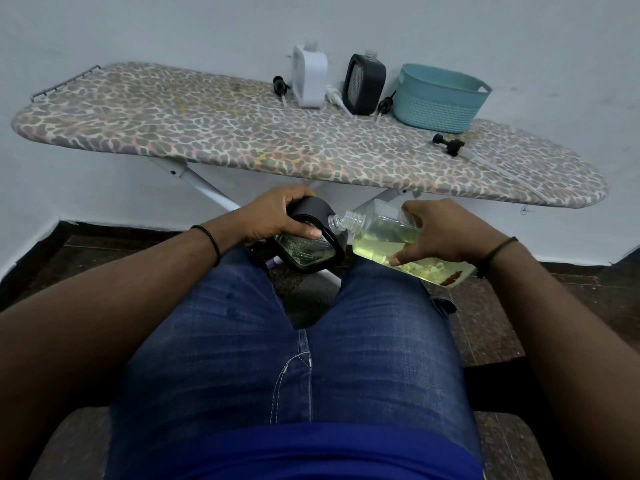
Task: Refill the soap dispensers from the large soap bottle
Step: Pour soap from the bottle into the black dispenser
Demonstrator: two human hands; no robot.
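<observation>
seated, knees in blue jeans (294, 358) nearest the camera, ironing board (207, 133) taken as landmark. just in front of the board's near edge, over the lap: left hand (277, 216) wrapped round a black soap dispenser (311, 244), tilted, its clear neck turned toward the right. right hand (446, 233) gripping the large soap bottle (391, 244), laid almost flat, yellow-green soap pooled along its lower side, threaded mouth meeting the dispenser neck. mouths touching or nearly so; flow not discernible. risk, judged: both necks narrow and both vessels hand-held in mid-air, so slight wobble or too steep a tip likely to send soap over the jeans or floor; dispenser so tilted may also spill back once partly full. on the board's far side against the wall: white dispenser (309, 76) and second black dispenser (363, 84), both upright, pumps off, apparently awaiting refill. loose pump heads (448, 144) lying on the board beside them. teal basket (440, 98) at the board's far right.
</observation>
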